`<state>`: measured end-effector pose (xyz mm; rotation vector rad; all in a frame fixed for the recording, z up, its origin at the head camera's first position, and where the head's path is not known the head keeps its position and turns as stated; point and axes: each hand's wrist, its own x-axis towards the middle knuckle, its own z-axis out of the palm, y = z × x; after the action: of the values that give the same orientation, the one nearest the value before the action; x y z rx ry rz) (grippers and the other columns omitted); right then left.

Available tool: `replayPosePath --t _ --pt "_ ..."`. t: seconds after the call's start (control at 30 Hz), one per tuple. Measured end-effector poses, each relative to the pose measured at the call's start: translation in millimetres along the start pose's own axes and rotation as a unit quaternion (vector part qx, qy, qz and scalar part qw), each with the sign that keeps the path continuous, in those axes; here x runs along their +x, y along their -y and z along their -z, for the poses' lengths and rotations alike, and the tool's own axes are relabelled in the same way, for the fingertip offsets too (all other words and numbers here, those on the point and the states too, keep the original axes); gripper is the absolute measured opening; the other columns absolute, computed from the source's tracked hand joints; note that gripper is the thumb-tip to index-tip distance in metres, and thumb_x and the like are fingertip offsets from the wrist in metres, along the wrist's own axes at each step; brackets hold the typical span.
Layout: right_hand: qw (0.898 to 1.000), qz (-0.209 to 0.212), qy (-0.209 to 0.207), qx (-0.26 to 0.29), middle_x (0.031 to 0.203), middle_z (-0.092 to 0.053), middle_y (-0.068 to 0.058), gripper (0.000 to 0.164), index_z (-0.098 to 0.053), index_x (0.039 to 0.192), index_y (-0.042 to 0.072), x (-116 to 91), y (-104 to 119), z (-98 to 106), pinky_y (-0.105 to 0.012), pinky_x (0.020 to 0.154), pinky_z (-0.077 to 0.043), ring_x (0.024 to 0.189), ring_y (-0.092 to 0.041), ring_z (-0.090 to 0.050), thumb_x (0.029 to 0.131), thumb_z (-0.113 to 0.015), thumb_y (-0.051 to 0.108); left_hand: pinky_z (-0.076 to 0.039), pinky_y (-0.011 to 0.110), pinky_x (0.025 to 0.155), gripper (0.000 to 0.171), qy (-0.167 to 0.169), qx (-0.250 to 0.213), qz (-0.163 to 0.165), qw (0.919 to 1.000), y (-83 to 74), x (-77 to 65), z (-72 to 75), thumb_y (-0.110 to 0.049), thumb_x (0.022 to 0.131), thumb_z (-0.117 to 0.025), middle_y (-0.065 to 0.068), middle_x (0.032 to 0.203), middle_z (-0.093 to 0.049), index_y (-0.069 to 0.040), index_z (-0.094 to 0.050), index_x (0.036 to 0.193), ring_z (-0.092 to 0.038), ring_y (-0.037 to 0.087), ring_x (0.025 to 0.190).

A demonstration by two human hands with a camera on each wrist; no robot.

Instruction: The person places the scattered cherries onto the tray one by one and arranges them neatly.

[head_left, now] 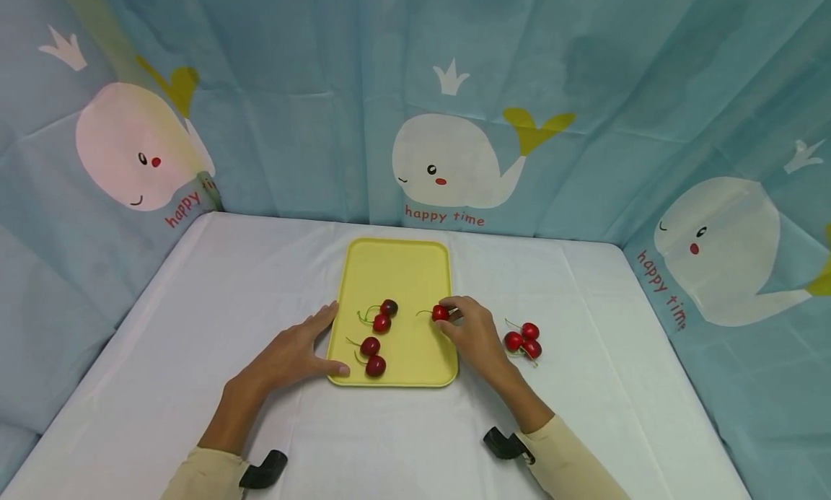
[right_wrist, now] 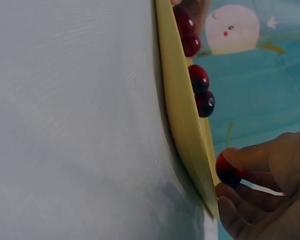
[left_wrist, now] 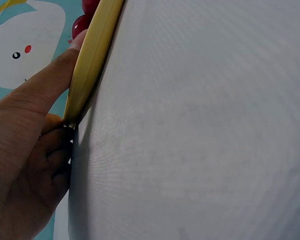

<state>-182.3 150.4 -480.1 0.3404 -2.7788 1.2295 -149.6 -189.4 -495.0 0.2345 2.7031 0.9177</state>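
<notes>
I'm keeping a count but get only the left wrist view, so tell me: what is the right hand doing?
Observer: The right hand is pinching a red cherry by the right side of the yellow tray.
Operator: My view cuts off most of the tray. Leaving out the pinched one, how many cherries are on it?
Observer: Four cherries lie there.
Operator: Are any off the tray?
Observer: Yes, three cherries are clustered on the white cloth, to the right of the tray.
</notes>
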Motion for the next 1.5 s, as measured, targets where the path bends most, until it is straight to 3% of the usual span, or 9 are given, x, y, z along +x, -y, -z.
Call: replayPosePath --t 0.63,1.5 --pt "0.999 0.012 -0.003 -0.039 0.110 -0.074 -0.009 0.035 -0.075 0.120 0.004 14.1 3.7 -10.8 -0.035 0.080 -0.061 0.094 -0.021 -0.071 0.087 -0.087 0.005 -0.030 0.070 0.122 0.127 0.002 -0.002 0.003 1.0000 -2.1 -1.9 0.9 -0.072 0.072 -0.085 0.014 0.173 -0.030 -0.020 -0.024 0.171 -0.027 0.047 0.158" --pt "1.000 0.013 0.004 -0.027 0.116 -0.072 -0.010 0.039 -0.074 0.123 0.003 16.8 -3.5 -12.3 -0.037 0.083 -0.059 0.097 -0.022 -0.072 0.087 -0.088 0.008 -0.031 0.070 0.122 0.127 -0.004 -0.001 0.003 1.0000 -0.3 -1.6 0.0 -0.073 0.072 -0.086 0.013 0.173 -0.030 -0.022 -0.024 0.171 -0.028 0.047 0.158"
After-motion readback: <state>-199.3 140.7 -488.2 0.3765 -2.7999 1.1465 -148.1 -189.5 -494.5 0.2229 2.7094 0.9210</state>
